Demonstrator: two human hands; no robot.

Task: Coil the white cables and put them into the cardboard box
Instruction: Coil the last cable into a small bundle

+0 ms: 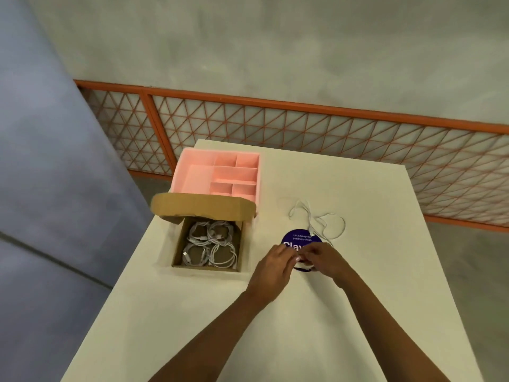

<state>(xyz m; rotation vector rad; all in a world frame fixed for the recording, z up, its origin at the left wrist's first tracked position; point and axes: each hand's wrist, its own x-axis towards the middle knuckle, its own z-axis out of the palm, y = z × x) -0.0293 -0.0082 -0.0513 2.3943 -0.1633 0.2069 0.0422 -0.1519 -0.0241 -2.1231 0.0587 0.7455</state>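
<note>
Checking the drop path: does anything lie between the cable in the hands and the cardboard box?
Nothing visible: only bare table lies between the white cable and the open cardboard box, which holds four coils.

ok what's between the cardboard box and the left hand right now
Nothing stands there: the head view shows only bare white table between the cardboard box and the left hand.
</note>
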